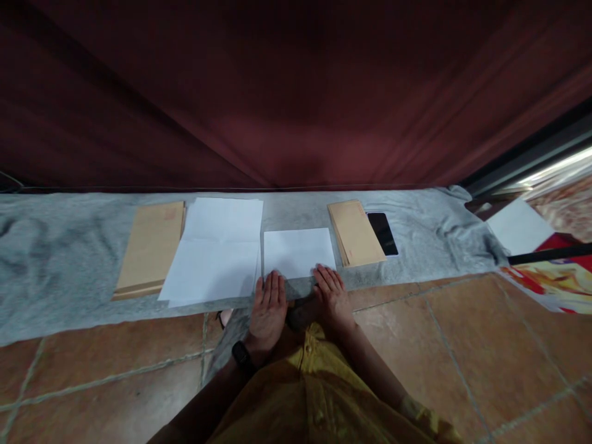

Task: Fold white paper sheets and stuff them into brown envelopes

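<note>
A folded sheet of white paper (298, 251) lies flat on the grey cloth in front of me. At its near left corner, my left hand (269, 308) rests palm down with the fingers stretched out. My right hand (332, 295) lies flat at the near right corner, its fingertips on or beside the paper's edge. Neither hand grips anything. Just left of the folded sheet is a stack of larger white paper (217, 246) with a crease across the top sheet. To the right sits a small pile of brown envelopes (356, 234).
More brown envelopes (150, 246) lie at the left. A dark-screened phone (383, 233) is partly under the right pile. The grey cloth (60, 259) covers a narrow surface backed by a dark red curtain (296, 111). Printed sheets (555, 277) show beyond the right end.
</note>
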Demonstrator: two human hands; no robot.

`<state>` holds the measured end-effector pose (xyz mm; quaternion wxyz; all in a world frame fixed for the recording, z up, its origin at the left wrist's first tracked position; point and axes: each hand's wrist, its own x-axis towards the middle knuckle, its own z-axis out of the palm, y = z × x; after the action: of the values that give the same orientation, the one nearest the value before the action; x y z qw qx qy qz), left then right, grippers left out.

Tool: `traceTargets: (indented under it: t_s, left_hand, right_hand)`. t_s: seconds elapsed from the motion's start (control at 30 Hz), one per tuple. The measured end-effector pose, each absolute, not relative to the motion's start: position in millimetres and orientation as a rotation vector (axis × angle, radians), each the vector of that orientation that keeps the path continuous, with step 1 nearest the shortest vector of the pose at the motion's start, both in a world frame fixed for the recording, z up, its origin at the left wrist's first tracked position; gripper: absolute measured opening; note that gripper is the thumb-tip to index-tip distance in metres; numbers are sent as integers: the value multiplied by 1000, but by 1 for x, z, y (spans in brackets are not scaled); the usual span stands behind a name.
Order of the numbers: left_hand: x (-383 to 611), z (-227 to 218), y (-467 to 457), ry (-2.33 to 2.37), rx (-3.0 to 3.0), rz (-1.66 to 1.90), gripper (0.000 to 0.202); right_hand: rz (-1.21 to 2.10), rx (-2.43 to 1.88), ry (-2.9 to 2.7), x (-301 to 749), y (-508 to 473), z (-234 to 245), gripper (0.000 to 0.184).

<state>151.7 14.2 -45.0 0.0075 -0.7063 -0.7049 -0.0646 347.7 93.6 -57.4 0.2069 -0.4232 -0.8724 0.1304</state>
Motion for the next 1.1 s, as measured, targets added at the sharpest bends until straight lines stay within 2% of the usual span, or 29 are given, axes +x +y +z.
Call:
traceTargets:
  t_s: [0.23,0.6,0.8,1.1]
  left_hand:
    - [150,-35,15,-2223,-2213,-167,61]
    - [141,-36,11,-2260,-2187,-294,68]
    - [136,-16,18,-2218,-2245,-216,54]
    - [103,-31,104,-2142,-2337,-544,51]
  right_hand:
    - [337,-1280,-2399,364,98,-56,47]
    - [310,-1322,-2372,378,96,-57,51]
    - [286,-1309,-2343,372,94,-59,51]
    - [343,-1177,-2440,343,84,-60,51]
